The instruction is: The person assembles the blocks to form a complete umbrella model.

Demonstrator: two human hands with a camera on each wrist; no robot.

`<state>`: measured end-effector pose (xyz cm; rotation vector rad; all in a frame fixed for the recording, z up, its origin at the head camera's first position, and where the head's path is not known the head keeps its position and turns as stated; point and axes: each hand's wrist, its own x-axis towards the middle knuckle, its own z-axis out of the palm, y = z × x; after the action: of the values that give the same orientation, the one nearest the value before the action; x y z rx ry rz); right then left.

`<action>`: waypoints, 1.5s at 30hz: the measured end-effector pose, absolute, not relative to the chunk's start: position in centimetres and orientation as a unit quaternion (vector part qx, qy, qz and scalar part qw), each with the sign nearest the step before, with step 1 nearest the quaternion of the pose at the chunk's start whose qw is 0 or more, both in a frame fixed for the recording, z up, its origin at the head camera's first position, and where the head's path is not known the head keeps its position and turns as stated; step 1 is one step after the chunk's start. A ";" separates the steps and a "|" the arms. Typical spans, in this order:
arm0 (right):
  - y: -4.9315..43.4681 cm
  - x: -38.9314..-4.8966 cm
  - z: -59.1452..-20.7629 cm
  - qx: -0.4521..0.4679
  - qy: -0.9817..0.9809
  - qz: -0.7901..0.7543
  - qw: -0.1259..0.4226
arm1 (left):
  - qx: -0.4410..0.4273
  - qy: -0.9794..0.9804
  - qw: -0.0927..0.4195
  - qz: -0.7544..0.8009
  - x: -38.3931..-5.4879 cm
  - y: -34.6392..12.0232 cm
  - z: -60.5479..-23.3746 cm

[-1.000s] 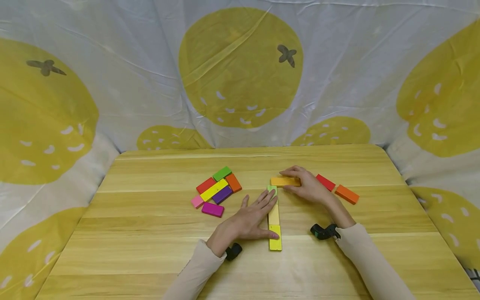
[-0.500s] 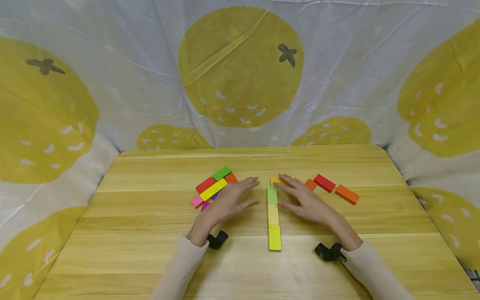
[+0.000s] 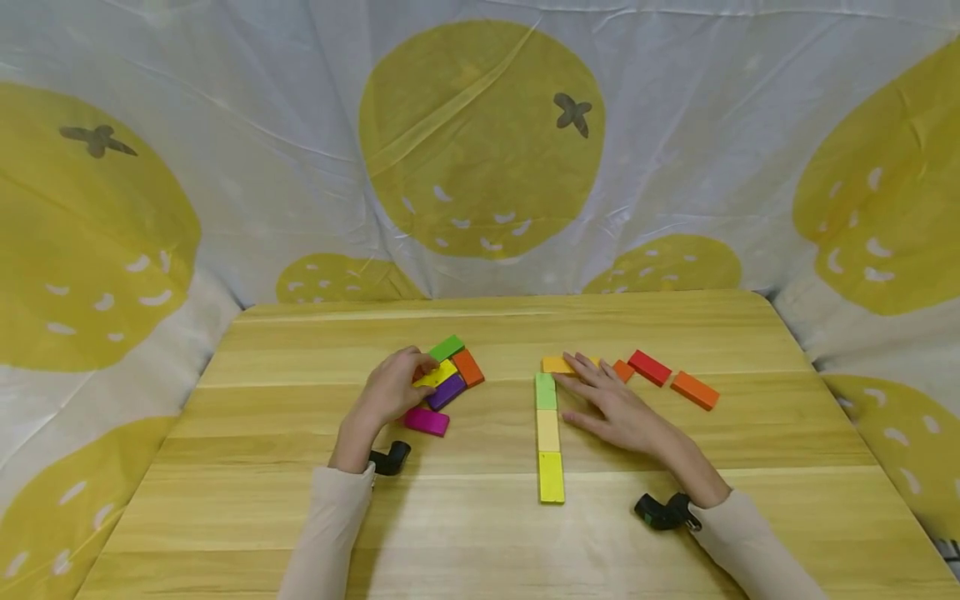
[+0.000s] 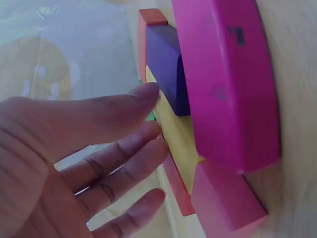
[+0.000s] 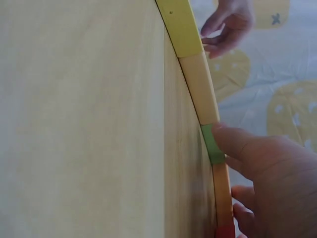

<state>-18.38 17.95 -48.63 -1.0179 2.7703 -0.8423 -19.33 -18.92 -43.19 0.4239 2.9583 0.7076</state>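
Head feed: I have the left hand at the cluster on the left of the table, its fingers narrowly spaced about the yellow block; I cannot tell whether they pinch it. That block lies flat between the purple block on its near side and the green block on its far side, with the orange block at its right end. The magenta block lies nearer the person. Left wrist feed adds the pink block beside the magenta one, and a red block along the yellow one. The right hand has its fingers extended and spread, the tips over the amber block; contact unclear. Amber lies crosswise at the far end of a straight column: light green block, cream block, lemon block, end to end. Rightward beyond the hand: a small-looking orange piece, partly covered, then the second red block and second orange block.
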 end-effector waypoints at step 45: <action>18.2 -18.4 -48.5 -0.350 0.909 -0.222 0.037 | 0.055 0.997 0.010 0.048 -18.4 -17.2 -42.3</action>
<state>-18.44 18.23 -48.53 -1.0751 2.7903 -0.6809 -18.41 -17.21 -42.30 0.1719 3.1124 0.1507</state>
